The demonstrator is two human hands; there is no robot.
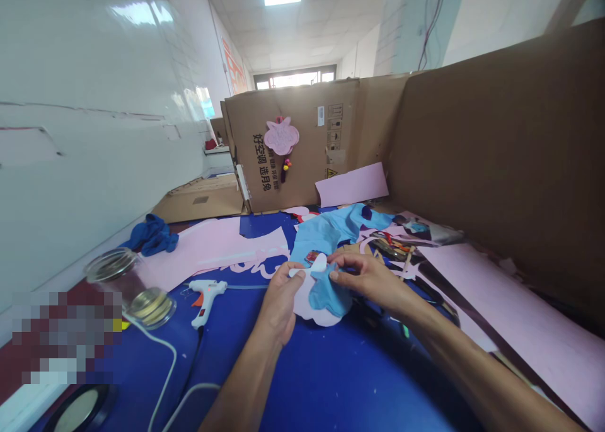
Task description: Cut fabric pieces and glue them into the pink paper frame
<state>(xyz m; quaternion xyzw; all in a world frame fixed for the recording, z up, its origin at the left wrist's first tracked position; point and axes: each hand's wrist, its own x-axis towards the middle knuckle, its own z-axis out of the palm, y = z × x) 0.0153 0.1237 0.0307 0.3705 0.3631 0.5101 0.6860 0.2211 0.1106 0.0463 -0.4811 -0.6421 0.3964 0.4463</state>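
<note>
Right in front of me, two bare hands work over a blue table (307, 388), a pale scalloped cutout (324, 319) held up between them. The left hand (280, 301) is closed on the cutout's left side, thumb on top and fingers curled behind. A light-blue fabric piece (329, 295) lies across the cutout's face, and the right hand (363, 279) pinches it near its upper right edge, thumb and fingertips drawn together — how firmly, I can't tell from here

Just beyond the hands, a larger light-blue cloth (317, 233) spreads over the tabletop. To the left lies a white glue gun (206, 298) with an orange trigger, and farther left is a clear jar (152, 306) with yellowish round pieces at its bottom. Behind them sits a crumpled dark-blue cloth (150, 235), next to a pink sheet (208, 246). Another long pink sheet (510, 306) stretches along the right side. A pink scalloped ornament (282, 137) hangs on the cardboard panel (302, 186) at the back — beads dangling below it
</note>
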